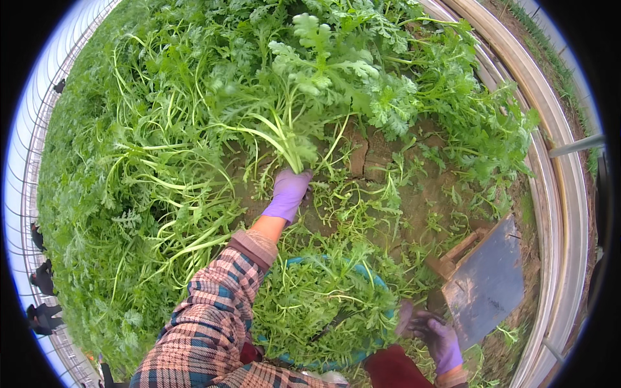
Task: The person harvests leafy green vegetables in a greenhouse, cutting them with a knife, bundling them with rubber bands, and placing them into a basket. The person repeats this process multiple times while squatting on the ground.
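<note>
My left hand, in a purple glove, is closed around the stem bases of a bunch of leafy greens with lobed leaves, like crown daisy. The bunch stands leaves up, away from me, above patchy bare soil. At lower right is my right hand, in a purple glove with dark-stained fingers. It is beside a round blue-rimmed basket, and its fingers are bent and blurred; whether they hold anything is unclear. Loose cut greens fill the basket, with a thin dark object partly hidden among them.
Dense greens grow to the left and ahead. A low wooden stand with a dark board top is tilted at right. Beyond it run pale curved rails. Cut scraps litter the soil. Several people are far left.
</note>
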A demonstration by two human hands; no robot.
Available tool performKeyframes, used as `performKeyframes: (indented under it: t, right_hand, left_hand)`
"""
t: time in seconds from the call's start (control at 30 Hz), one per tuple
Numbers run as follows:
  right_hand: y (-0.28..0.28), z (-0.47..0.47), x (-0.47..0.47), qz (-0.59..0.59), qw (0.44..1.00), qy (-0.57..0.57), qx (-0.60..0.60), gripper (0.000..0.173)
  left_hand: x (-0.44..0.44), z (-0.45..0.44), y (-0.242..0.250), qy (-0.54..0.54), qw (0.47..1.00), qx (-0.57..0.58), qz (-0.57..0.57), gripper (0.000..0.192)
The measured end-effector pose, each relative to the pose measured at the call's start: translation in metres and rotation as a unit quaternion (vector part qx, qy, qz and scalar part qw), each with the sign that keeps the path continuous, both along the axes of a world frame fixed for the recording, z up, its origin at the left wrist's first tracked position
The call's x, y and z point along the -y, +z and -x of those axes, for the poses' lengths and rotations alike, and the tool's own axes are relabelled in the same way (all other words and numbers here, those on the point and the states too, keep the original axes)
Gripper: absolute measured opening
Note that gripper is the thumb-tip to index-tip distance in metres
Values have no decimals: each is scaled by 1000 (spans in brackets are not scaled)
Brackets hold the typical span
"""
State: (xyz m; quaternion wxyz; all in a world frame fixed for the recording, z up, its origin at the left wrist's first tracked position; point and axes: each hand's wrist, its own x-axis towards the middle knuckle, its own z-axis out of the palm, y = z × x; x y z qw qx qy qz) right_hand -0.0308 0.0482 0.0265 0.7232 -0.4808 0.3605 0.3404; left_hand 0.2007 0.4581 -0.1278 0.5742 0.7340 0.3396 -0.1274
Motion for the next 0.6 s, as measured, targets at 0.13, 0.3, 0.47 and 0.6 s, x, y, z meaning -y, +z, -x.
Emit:
performKeyframes:
  t: [0.13,0.3,0.47,0.6]
  right_hand:
    - [-2,0,1,13,1000,14,9,50]
    - [-9,3,4,15,1000,3,3,51]
    - [-14,6,8,1,1000,3,27,51]
    - [-11,6,7,-7,1000,-9,5,50]
  left_hand:
    - [12,-15,-24,-48,994,29,-90,27]
    - [3,-24,-20,-189,942,3,-277,36]
    - [-34,-9,19,-335,870,33,-359,37]
    - [-56,-5,33,-178,894,46,-408,36]
